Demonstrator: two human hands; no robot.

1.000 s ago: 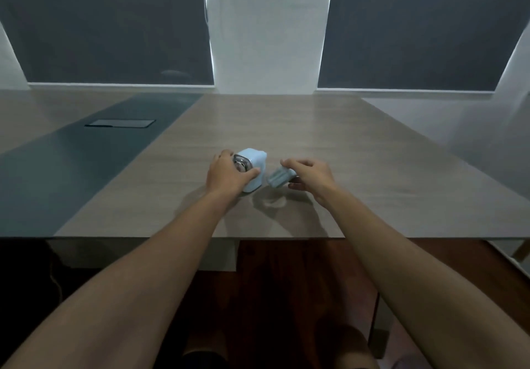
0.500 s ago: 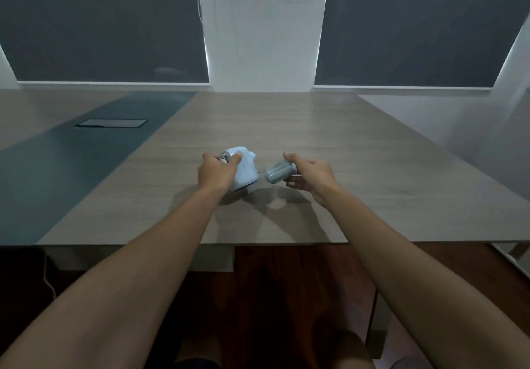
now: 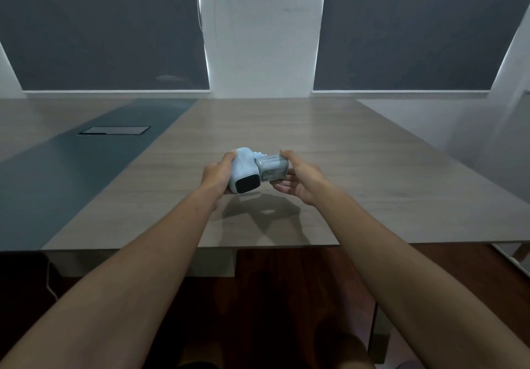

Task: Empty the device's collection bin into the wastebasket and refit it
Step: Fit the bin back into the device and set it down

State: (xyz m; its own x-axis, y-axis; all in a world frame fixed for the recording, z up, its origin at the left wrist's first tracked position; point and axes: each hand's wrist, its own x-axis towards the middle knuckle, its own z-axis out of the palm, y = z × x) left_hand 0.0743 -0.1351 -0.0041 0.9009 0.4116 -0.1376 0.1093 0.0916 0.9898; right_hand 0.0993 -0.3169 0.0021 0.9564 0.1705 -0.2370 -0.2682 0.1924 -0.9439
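The fingers of the left hand (image 3: pixel 215 176) are wrapped around the pale blue device (image 3: pixel 243 171); the right hand (image 3: pixel 298 178) pinches the translucent collection bin (image 3: pixel 272 170) between thumb and fingers. Both items are held just above the wooden table (image 3: pixel 329 145), near its near edge. The device's long axis runs near to far, its dark end facing near. The bin is pressed against the device's right side; whether it is fully seated cannot be told. The device's far end is partly hidden.
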